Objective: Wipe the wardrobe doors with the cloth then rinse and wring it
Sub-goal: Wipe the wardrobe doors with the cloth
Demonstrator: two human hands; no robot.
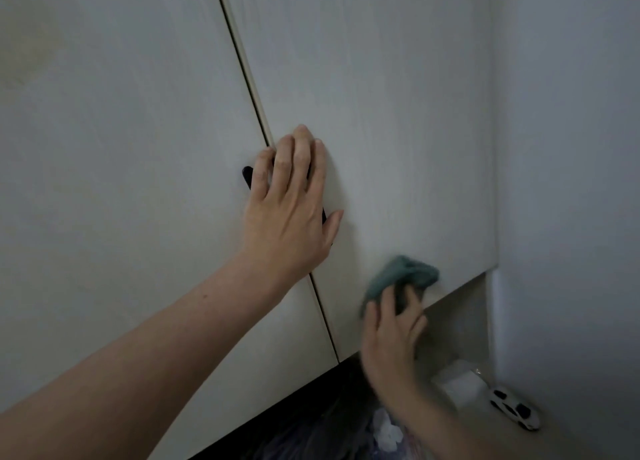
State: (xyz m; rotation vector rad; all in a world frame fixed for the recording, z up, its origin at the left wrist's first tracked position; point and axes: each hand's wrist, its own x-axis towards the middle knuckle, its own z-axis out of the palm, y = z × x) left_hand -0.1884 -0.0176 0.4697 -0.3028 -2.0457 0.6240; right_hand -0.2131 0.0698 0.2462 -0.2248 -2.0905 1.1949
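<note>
Wardrobe doors fill the view: left door (121,182), then right door (381,130), parted by a narrow seam running top-left to bottom-right. Left hand (291,210) lies flat across the seam, fingers straight and spread, covering dark handles (247,177). Right hand (391,335) grips a bunched green cloth (401,276) against the right door's lower edge; motion blur softens the fingers. Cloth sits above those fingertips, so unwiped panel lies upward and rightward. Right hand is nearer that area. Toy car (516,413) rests at lower right.
</note>
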